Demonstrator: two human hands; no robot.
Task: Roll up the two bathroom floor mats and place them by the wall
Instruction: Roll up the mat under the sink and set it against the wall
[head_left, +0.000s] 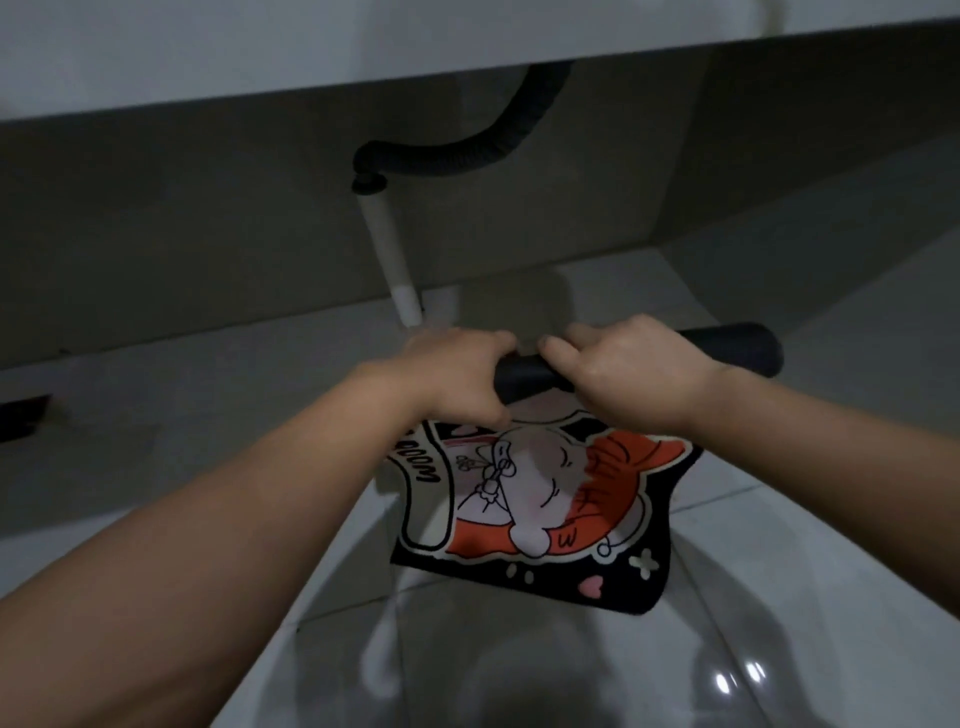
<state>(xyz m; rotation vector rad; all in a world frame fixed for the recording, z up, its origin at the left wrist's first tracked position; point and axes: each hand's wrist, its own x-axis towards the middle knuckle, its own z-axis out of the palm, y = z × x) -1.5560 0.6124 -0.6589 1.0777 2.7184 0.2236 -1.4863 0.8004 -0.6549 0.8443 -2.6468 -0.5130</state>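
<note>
The floor mat (540, 499) is hanging partly rolled above the pale tiled floor (779, 545), its black roll uppermost and its printed cartoon face drooping free below. The left hand (447, 374) is clasping the roll's left part, fingers curled closed over it. The right hand (623, 374) is gripping just beside it, fingers wrapped shut; the roll's right end is projecting clear. Beyond, a white pipe (387, 249) and black hose (467, 150) are descending under the basin, near the wall (182, 234). Open floor is lying on both sides.

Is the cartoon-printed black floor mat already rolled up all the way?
No, the cartoon-printed black floor mat is only partly rolled: both hands grip the black roll at its far end while the printed part hangs open.
</note>
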